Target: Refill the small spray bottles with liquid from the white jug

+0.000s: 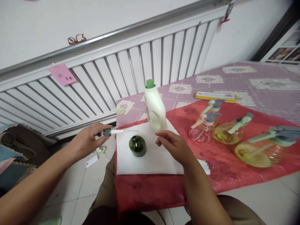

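My left hand [90, 137] is closed around a pump head [107, 132], dark with a white stem and a thin clear tube pointing right. Below the tube's tip stands a round dark green glass bottle [137, 146] on a white cloth [154, 164]. My right hand [172, 145] hovers to the right of it, fingers loosely curled and a little apart, nothing visible in them. Just beyond those fingers rises a pale green jug-like bottle [156, 111] with a handle and a green piece [150, 83] in its mouth.
Several clear spray bottles stand or lie at right on a red cover [225, 175], among them a large one with yellow liquid [255, 154]. Behind them lies a yellow flat case [215, 96]. A radiator [131, 65] borders the table; a small lid [121, 111] sits near the left edge.
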Tool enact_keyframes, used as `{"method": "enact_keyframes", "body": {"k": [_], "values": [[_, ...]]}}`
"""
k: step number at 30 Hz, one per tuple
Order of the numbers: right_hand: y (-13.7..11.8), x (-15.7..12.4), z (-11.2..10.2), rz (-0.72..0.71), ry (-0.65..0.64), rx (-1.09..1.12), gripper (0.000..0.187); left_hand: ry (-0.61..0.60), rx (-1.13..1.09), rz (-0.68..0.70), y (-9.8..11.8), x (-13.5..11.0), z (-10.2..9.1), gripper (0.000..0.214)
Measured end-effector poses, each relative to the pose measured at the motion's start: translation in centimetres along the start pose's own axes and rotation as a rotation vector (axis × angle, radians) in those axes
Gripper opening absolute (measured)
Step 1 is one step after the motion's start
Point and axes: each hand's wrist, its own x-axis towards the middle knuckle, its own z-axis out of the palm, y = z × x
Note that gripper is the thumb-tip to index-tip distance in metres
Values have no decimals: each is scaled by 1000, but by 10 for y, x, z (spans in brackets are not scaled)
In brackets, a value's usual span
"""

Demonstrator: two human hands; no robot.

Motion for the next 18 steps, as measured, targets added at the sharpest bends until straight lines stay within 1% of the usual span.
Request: {"method": "enact_keyframes", "body": {"k": [3,7,9,11,14,18], "values": [[-3,-2,-1,-23,8,8,17,-28,111,105,10,8,-15,45],[-6,-5,-4,-49,34,2,16,-111,250,213,26,22,-23,51],[-8,-5,-4,-57,47,-9,15,-166,356,242,35,27,-22,53],[-9,-5,-4,-63,57,-22,15,-218,442,241,43,31,-20,54],[-7,-5,-1,-61,55,-17,15,-292,497,246,52,35,-14,51],[-1,-4,5,-49,21,-4,16,-337,606,372,63,41,-6,38]]}}
